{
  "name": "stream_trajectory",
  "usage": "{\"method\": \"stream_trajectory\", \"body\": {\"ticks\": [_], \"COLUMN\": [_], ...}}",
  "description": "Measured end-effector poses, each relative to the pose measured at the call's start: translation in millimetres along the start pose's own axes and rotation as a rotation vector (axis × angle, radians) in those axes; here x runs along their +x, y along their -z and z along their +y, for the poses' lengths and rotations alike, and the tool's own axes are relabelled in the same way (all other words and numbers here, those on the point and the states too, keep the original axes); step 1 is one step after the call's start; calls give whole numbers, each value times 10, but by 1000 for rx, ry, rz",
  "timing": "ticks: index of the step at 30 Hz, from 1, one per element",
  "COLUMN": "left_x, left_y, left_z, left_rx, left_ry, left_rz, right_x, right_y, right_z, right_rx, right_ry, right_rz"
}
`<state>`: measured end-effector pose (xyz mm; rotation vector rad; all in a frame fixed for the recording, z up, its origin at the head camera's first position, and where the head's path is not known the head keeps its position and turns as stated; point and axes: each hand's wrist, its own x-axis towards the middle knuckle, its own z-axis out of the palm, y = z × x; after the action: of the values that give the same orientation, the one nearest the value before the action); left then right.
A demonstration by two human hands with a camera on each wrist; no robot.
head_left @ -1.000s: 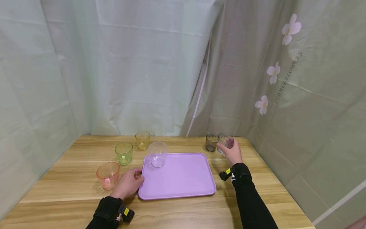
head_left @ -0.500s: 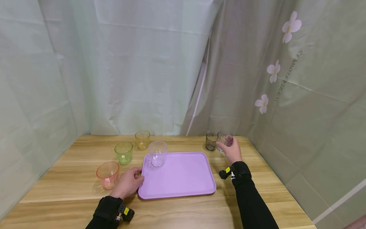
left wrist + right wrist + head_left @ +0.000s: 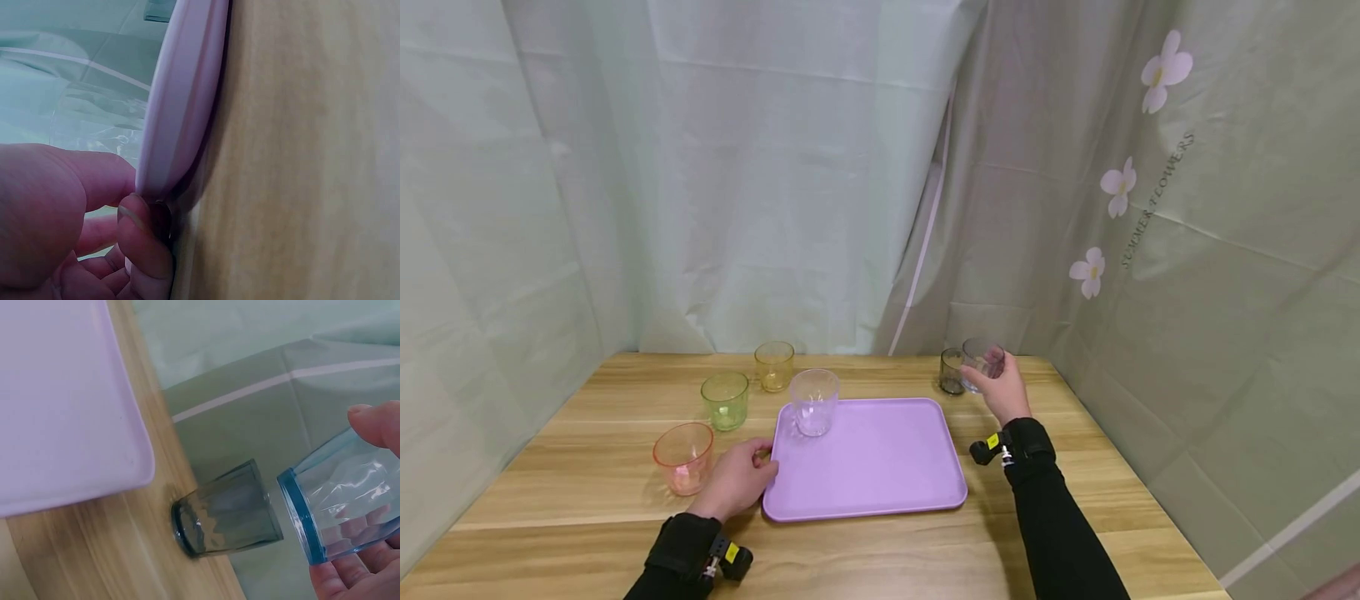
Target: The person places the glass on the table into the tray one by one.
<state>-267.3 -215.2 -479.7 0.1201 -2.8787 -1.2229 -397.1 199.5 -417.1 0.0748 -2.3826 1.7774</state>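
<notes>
My right hand (image 3: pixel 1006 390) grips a clear, bluish drinking glass (image 3: pixel 350 500), thumb on one side and fingers on the other. That glass is raised off the table, just right of a smoky grey glass (image 3: pixel 228 512) standing on the wood. My left hand (image 3: pixel 739 479) pinches the left rim of a lilac tray (image 3: pixel 880 467) between thumb and finger; the left wrist view shows the tray's edge (image 3: pixel 178 112) at the fingertips. A clear glass (image 3: pixel 814 404) stands upright in the tray's back left corner.
Left of the tray stand a pink glass (image 3: pixel 685 462), a green glass (image 3: pixel 726 404) and, farther back, an amber glass (image 3: pixel 774 367). The wooden table (image 3: pixel 865 558) ends at a pale curtain (image 3: pixel 760 208) behind and on both sides.
My right hand has raised the bluish glass from the table and shifted it slightly left, partly overlapping the grey glass in the head view. The left hand and tray have stayed put.
</notes>
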Motion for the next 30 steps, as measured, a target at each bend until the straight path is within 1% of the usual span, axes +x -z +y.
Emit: {"method": "stream_trajectory", "body": {"ticks": [7, 14, 22, 30], "left_x": [-7, -9, -13, -17], "left_y": [0, 1, 7, 7], "left_z": [8, 5, 8, 19], "left_rx": [-7, -12, -9, -9], "left_ry": [0, 7, 7, 9], "left_rz": [2, 2, 1, 1], "right_x": [17, 8, 43, 57], "right_y": [-60, -119, -185, -252], "right_z": [-43, -110, -148, -182], "right_rx": [3, -12, -32, -27], "right_ry": [21, 24, 31, 29], "right_rz": [-22, -41, -41, -61]}}
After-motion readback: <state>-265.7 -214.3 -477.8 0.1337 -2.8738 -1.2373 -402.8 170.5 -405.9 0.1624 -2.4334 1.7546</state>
